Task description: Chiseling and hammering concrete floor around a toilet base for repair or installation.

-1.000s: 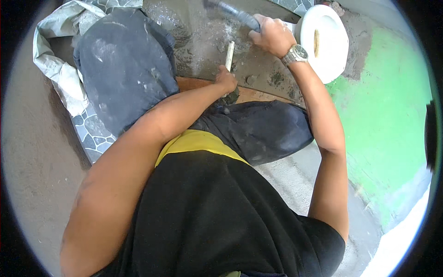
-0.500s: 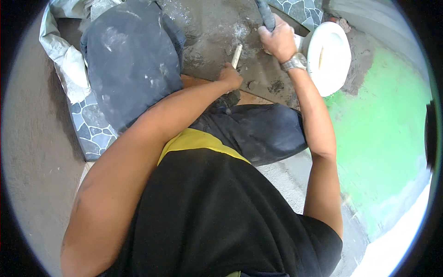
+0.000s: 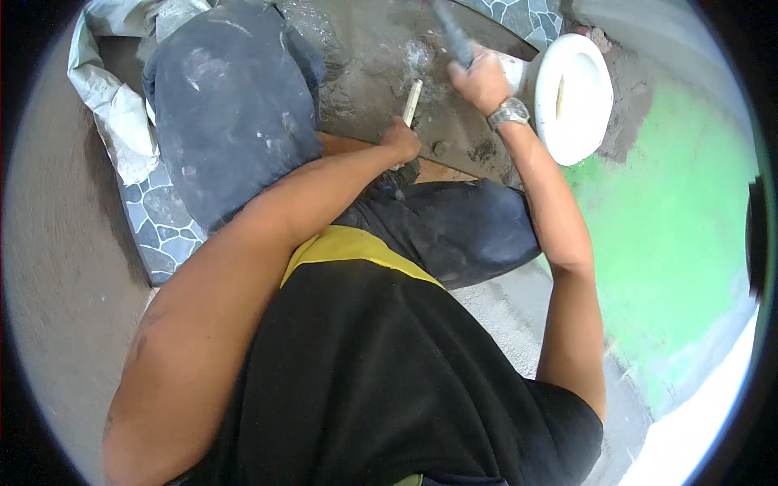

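Observation:
My left hand (image 3: 400, 141) is closed around a thin, pale, flat stick (image 3: 413, 99) whose upper end sticks out beyond the fingers, over wet grey ground. My right hand (image 3: 484, 83), with a watch on its wrist, grips a grey-handled tool (image 3: 454, 36). The handle slants up and left, blurred by motion, and the tool's far end is cut off by the top edge. Just right of that hand stands a white oval plastic-looking object (image 3: 594, 105) with a narrow slot in its face.
Wet grey mortar (image 3: 365, 89) covers the ground between my knees. Stone-patterned tiles (image 3: 162, 217) lie at the left, and another such tile (image 3: 527, 18) at the top right. A crumpled pale sack (image 3: 121, 121) is beside my left knee. A green-painted surface (image 3: 673, 235) spreads at the right.
My right hand and its grey-handled tool have shifted slightly left and up. My left hand, with the stick, has moved only a little to the left.

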Demonstrator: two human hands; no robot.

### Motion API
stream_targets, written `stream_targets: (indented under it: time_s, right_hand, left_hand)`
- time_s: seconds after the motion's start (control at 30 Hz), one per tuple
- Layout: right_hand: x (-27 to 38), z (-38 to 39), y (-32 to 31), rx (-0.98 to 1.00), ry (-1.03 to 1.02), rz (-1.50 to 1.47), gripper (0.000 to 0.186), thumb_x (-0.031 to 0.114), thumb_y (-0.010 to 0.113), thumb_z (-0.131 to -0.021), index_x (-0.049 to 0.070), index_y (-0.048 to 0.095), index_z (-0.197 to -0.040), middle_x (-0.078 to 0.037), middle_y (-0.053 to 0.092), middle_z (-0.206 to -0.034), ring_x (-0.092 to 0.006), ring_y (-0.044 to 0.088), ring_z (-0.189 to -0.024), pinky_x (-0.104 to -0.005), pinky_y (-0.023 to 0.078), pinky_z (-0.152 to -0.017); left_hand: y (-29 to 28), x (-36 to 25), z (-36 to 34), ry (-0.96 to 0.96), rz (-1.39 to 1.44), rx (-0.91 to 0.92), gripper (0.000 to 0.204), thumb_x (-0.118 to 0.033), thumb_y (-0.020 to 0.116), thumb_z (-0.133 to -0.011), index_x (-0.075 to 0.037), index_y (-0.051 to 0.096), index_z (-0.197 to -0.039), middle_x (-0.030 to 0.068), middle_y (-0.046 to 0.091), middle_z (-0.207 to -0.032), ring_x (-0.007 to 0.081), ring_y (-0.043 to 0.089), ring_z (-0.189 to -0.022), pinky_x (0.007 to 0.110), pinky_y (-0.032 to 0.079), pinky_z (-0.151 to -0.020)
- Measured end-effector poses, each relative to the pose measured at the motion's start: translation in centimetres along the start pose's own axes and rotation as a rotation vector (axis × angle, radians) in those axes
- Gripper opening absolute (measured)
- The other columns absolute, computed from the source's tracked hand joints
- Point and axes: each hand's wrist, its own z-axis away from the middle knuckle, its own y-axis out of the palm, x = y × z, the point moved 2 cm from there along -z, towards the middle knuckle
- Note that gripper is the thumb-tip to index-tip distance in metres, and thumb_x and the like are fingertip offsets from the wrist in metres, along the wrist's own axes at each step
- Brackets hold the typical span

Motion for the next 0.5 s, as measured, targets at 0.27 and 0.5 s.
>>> stream_targets:
  time_s: [0.27,0.5]
  right_hand:
    - [4.0,-0.9,-2.5,0.152,-0.054,0.349,0.027,0.023,0.058,-0.075,0.004,0.061,-0.094,-0.024,0.063,-0.086,-0.0398,0.062,-0.079,-0.0454,0.050,-0.075]
    - [-0.4,0.7,0.0,0.225,0.114,0.357,0.026,0.022,0.061,-0.073,0.002,0.062,-0.089,-0.023,0.063,-0.085,-0.0372,0.063,-0.079,-0.0422,0.052,-0.072]
  left_hand:
    - [-0.7,0.3,0.4,-0.050,0.032,0.051,0.056,-0.017,0.055,-0.082,0.011,0.028,-0.121,0.0287,0.056,-0.108,0.0371,0.060,-0.096,0.043,0.051,-0.076]
    - [-1.2,-0.8,-0.3,0.012,-0.026,0.002,0.058,-0.019,0.058,-0.079,0.011,0.032,-0.122,0.0282,0.056,-0.109,0.0379,0.059,-0.099,0.042,0.048,-0.084]
